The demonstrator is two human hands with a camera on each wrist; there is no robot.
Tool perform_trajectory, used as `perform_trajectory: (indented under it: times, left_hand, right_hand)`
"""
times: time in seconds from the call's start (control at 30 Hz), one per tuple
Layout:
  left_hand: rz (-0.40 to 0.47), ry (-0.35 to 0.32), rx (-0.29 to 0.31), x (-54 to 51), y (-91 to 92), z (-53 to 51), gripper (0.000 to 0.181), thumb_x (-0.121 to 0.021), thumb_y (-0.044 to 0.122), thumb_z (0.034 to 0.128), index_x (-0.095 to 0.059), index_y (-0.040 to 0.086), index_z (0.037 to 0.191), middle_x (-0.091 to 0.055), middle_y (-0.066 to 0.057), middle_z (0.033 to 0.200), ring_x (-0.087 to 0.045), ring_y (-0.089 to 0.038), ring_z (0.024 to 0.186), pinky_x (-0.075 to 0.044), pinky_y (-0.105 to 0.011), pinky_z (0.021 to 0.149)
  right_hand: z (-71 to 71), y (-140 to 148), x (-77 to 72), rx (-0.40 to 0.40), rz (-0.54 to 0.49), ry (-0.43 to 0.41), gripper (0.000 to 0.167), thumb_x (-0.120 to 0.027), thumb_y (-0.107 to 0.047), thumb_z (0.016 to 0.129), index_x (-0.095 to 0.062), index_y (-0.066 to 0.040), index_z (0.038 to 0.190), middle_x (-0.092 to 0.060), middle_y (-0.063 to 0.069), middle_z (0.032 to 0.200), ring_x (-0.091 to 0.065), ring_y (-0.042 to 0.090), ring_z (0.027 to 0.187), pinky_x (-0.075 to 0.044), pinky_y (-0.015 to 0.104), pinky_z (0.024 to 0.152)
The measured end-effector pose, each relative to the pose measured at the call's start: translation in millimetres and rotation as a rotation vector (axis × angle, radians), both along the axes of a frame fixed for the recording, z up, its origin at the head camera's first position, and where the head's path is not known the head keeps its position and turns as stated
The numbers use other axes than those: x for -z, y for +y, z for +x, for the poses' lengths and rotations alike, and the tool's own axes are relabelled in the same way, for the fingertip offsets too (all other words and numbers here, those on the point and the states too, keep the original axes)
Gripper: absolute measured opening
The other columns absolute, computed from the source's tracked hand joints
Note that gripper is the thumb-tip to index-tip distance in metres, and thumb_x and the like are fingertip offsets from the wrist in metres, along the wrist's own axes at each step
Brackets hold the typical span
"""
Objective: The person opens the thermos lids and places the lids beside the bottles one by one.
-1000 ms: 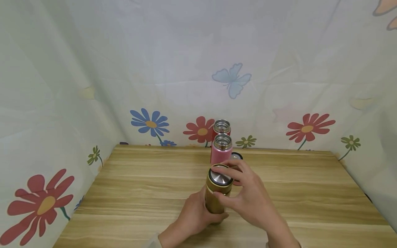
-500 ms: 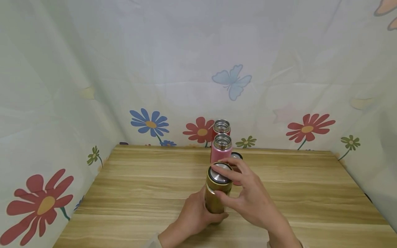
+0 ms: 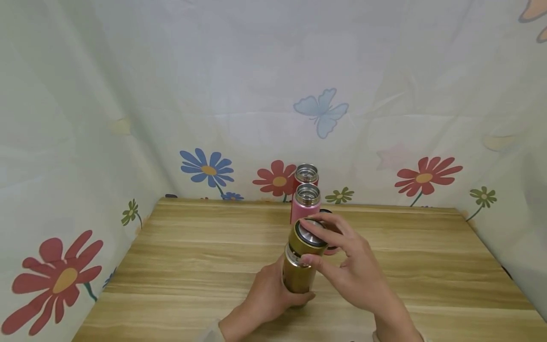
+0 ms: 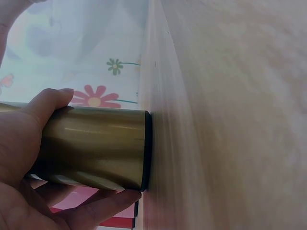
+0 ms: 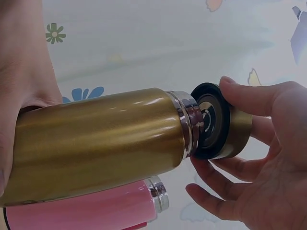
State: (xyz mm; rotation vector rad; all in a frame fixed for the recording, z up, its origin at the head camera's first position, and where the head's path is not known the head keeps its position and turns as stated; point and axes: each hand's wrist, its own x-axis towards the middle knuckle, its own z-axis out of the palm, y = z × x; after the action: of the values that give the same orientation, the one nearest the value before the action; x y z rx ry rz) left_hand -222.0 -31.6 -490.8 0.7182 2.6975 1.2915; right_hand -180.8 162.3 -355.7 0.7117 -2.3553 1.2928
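Note:
A gold thermos flask [image 3: 297, 279] stands upright on the table, my left hand [image 3: 262, 295] wrapped around its lower body. In the left wrist view the black base of the flask [image 4: 98, 146] meets the tabletop. My right hand [image 3: 356, 268] pinches the gold lid [image 3: 302, 245], which has a steel top and tilts to the right just above the steel neck. From the right wrist, the dark underside of the lid [image 5: 211, 122] shows beside the threaded neck [image 5: 188, 120]; whether their edges touch, I cannot tell.
Behind the flask stands a lidless pink thermos [image 3: 305, 212], with a lidless red thermos [image 3: 306, 173] behind it. Right of them, other lids [image 3: 331, 251] are partly hidden by the right hand. A flower-printed curtain [image 3: 239, 118] surrounds the wooden table [image 3: 205, 256].
The lid has come up off the gold flask's neck, tilting and shifting right with my right hand. My left hand and the flask body have stayed in place.

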Motion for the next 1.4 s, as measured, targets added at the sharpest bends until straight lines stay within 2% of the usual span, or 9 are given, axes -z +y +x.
perform_trajectory:
  times: [0.13, 0.27, 0.53, 0.7, 0.87, 1.17, 1.4]
  left_hand:
    - [-0.008, 0.021, -0.001, 0.6, 0.3, 0.5, 0.077, -0.086, 0.056, 0.078, -0.049, 0.026, 0.139, -0.072, 0.007, 0.115, -0.069, -0.006, 0.098, -0.057, -0.03, 0.084]
    - [-0.008, 0.045, -0.01, 1.8, 1.1, 0.2, 0.076, -0.088, 0.055, 0.0768, -0.049, 0.028, 0.136, -0.072, 0.008, 0.111, -0.069, -0.006, 0.095, -0.057, -0.03, 0.082]
    - [-0.011, 0.087, -0.012, 2.5, 2.2, -0.1, 0.076, -0.089, 0.054, 0.076, -0.051, 0.027, 0.136, -0.073, 0.006, 0.109, -0.069, -0.006, 0.094, -0.057, -0.029, 0.081]
    - [0.008, 0.069, -0.01, 1.2, 1.7, 0.4, 0.076, -0.089, 0.054, 0.0758, -0.052, 0.026, 0.136, -0.073, 0.006, 0.109, -0.069, -0.007, 0.095, -0.057, -0.03, 0.084]
    - [0.011, 0.044, -0.02, 0.8, 1.6, 1.3, 0.078, -0.089, 0.054, 0.0749, -0.052, 0.026, 0.137, -0.073, 0.006, 0.112, -0.069, -0.007, 0.098, -0.057, -0.032, 0.087]
    - [0.035, 0.021, -0.038, 2.2, 2.2, 1.5, 0.085, -0.092, 0.055, 0.0717, -0.05, 0.028, 0.141, -0.073, 0.007, 0.118, -0.07, -0.007, 0.102, -0.057, -0.033, 0.091]
    - [0.055, 0.022, -0.029, 4.5, 2.3, 2.4, 0.09, -0.092, 0.055, 0.0709, -0.05, 0.023, 0.144, -0.074, 0.004, 0.117, -0.07, -0.009, 0.101, -0.057, -0.033, 0.087]
  right_hand:
    - [1.6, 1.6, -0.7, -0.005, -0.021, -0.006, 0.056, -0.084, -0.013, 0.086, -0.067, -0.026, 0.138, -0.059, -0.005, 0.14, -0.06, 0.017, 0.12, -0.056, 0.027, 0.086]
    - [1.8, 3.5, -0.6, -0.031, -0.064, -0.004, 0.061, -0.087, -0.009, 0.083, -0.066, -0.022, 0.138, -0.061, -0.004, 0.138, -0.061, 0.016, 0.122, -0.054, 0.025, 0.096]
    - [0.9, 14.0, 1.7, -0.098, -0.145, -0.041, 0.07, -0.085, 0.002, 0.081, -0.06, -0.014, 0.144, -0.059, 0.003, 0.135, -0.06, 0.015, 0.12, -0.054, 0.026, 0.1]
    - [-0.8, 25.0, 7.4, -0.143, -0.17, -0.112, 0.076, -0.083, 0.006, 0.081, -0.055, -0.013, 0.149, -0.055, 0.008, 0.135, -0.059, 0.017, 0.117, -0.054, 0.029, 0.1]
    - [-1.6, 34.5, 15.0, -0.185, -0.197, -0.194, 0.08, -0.083, 0.007, 0.081, -0.052, -0.014, 0.152, -0.052, 0.009, 0.133, -0.057, 0.019, 0.124, -0.055, 0.03, 0.1]
    - [-3.4, 47.6, 29.4, -0.22, -0.242, -0.225, 0.061, -0.08, 0.008, 0.083, -0.06, -0.007, 0.138, -0.057, 0.012, 0.132, -0.062, 0.019, 0.117, -0.054, 0.026, 0.101]
    - [-2.2, 59.2, 38.3, -0.166, -0.208, -0.257, 0.059, -0.084, 0.003, 0.082, -0.063, -0.008, 0.135, -0.064, 0.009, 0.131, -0.068, 0.017, 0.113, -0.054, 0.025, 0.101]
